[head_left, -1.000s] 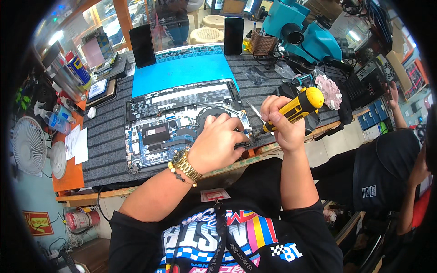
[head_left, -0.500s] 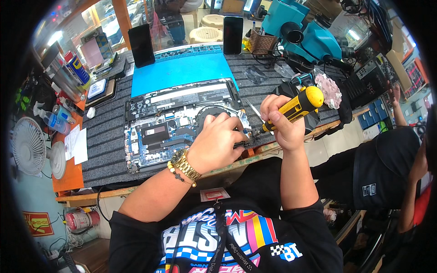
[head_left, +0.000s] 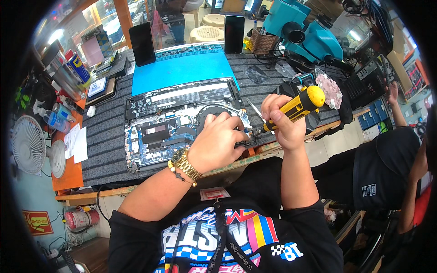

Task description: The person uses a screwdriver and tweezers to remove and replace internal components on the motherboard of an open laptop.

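Observation:
An opened laptop lies with its inner boards, battery and fan showing. Over its right near part is my left hand, fingers bent and pinched together at the edge; whatever sits between the fingertips is hidden. My right hand is closed around a yellow and black screwdriver. The screwdriver slants down to the left, its tip by the laptop's right near corner, close to my left fingers. Tweezers rest just beyond the screwdriver.
A blue work mat lies behind the laptop, with two phones standing upright there. At the back right is a teal microscope. Spray cans and a fan stand left. Another person is at the right.
Hardly anything differs. Both hands and the screwdriver keep their places; the whole view has shifted very slightly.

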{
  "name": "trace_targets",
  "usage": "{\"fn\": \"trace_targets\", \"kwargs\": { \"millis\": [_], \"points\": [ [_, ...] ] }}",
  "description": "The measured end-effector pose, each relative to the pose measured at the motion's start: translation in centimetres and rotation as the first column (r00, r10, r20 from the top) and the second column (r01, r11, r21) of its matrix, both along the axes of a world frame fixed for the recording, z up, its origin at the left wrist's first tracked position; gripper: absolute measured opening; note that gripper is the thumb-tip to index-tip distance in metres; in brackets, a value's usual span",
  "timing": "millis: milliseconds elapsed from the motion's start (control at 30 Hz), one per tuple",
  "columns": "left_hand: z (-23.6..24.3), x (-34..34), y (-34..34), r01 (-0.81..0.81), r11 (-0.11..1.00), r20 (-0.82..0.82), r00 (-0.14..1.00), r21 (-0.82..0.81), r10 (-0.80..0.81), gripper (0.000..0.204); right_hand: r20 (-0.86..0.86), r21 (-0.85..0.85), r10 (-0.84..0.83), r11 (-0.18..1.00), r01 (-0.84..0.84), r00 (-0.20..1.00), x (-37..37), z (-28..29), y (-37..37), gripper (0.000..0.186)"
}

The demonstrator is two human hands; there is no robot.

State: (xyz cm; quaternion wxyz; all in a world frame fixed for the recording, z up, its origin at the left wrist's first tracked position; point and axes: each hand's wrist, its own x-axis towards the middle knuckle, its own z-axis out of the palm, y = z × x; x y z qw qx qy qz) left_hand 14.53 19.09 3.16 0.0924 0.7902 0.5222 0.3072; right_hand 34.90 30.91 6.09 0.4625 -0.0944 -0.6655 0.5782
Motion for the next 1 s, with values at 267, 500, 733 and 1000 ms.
{"fn": "trace_targets", "kwargs": {
  "millis": [267, 500, 733, 1000],
  "points": [
    [-0.01, 0.02, 0.00, 0.003, 1.000, 0.009, 1.000, 0.008, -0.003, 0.025, -0.007, 0.014, 0.002, 1.000, -0.002, 1.000, -0.04, -0.15, 0.20, 0.016],
    [-0.24, 0.01, 0.04, 0.004, 0.999, 0.026, 1.000, 0.033, -0.005, 0.023, -0.011, 0.025, 0.009, 1.000, -0.009, 1.000, -0.17, -0.19, 0.18, 0.017],
    [-0.25, 0.06, 0.01, 0.003, 0.999, 0.017, 1.000, 0.032, -0.003, 0.023, -0.016, 0.011, 0.003, 1.000, -0.003, 1.000, -0.19, -0.08, 0.09, 0.014],
    [-0.26, 0.01, 0.04, 0.003, 1.000, 0.019, 1.000, 0.029, -0.003, 0.023, -0.017, 0.017, 0.004, 1.000, -0.004, 1.000, -0.11, -0.10, 0.20, 0.013]
  ]
}}
